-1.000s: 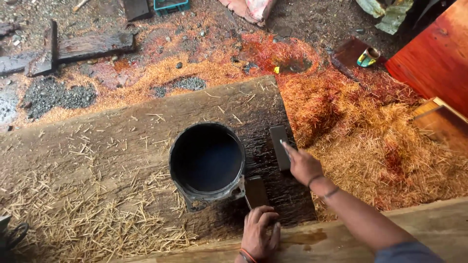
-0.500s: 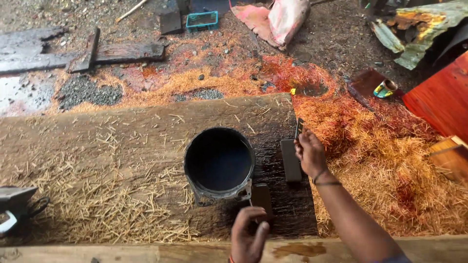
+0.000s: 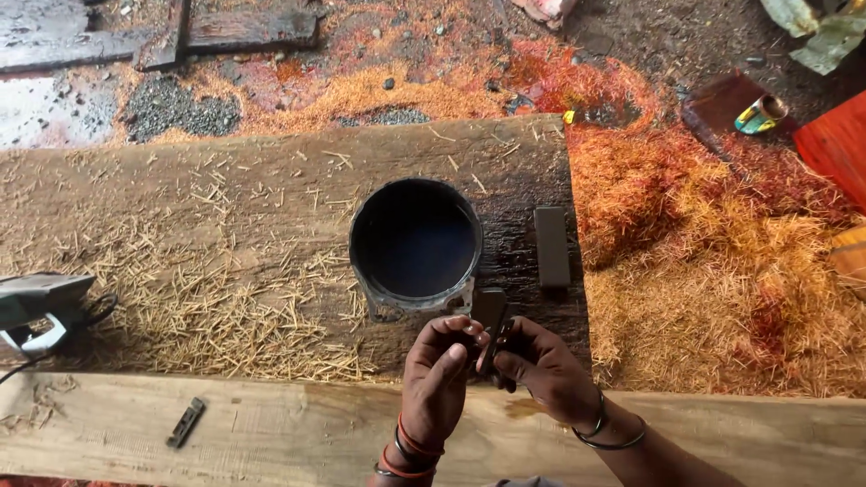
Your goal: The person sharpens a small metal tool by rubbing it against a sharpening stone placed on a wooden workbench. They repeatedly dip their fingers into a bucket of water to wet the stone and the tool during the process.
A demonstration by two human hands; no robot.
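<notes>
My left hand (image 3: 438,374) and my right hand (image 3: 541,370) meet in front of me and together pinch a small dark flat block (image 3: 491,316) held upright between the fingertips. Just beyond them stands a round dark bucket (image 3: 415,239) filled with dark liquid, resting on a wide rough wooden plank (image 3: 225,216). A second dark rectangular block (image 3: 551,245) lies flat on the wet, darkened end of that plank, to the right of the bucket.
A pale plank (image 3: 271,433) runs along the near edge with a small dark metal piece (image 3: 186,422) on it. A grey power tool (image 3: 36,307) sits at the left. Orange and red wood shavings (image 3: 722,261) pile up to the right. Straw-like chips cover the plank.
My right hand left the block beside the bucket and came down to join my left hand. Both now hold the small dark block, lifted off the plank.
</notes>
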